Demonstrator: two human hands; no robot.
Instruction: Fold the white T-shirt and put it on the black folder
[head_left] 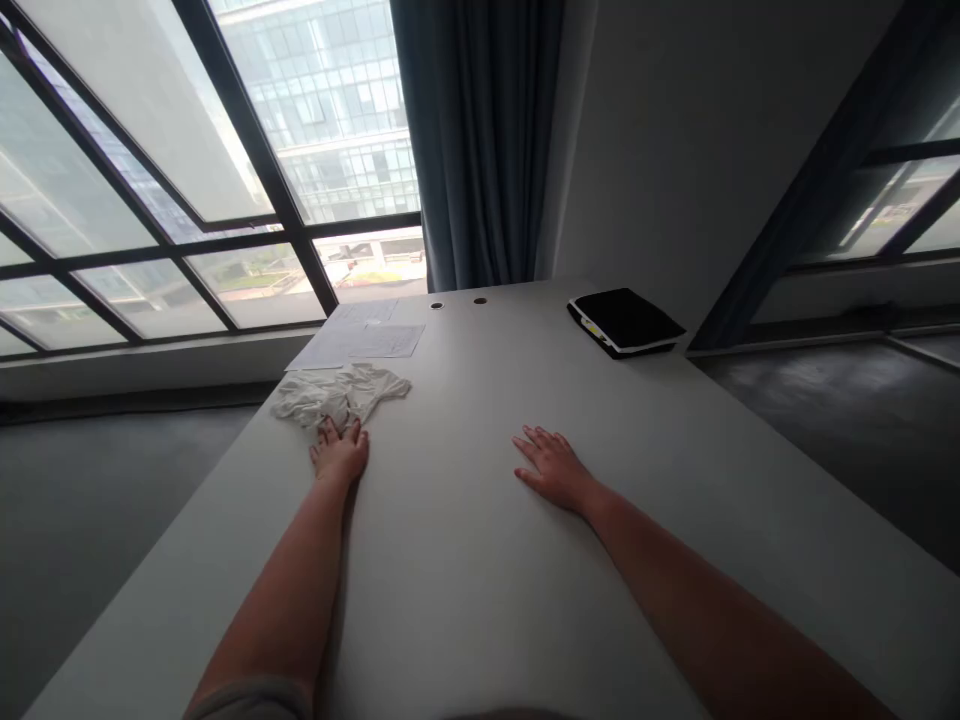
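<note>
A crumpled white cloth (322,393) lies toward the left side of the white table (465,560). My left hand (340,455) reaches to its near edge, fingers spread, the fingertips touching or right beside the fabric; I cannot tell whether any finger presses on it. Farther right, my right hand (551,468) is over the bare tabletop with its fingers stretched out and nothing in them. The cloth's exact kind does not show.
Printed paper sheets (386,341) lie behind the cloth. At the back right is a black folder-like item (630,318) with a white edge. Two round holes pierce the table's far end. Beyond stand windows (352,120) and a dark blue curtain (480,150).
</note>
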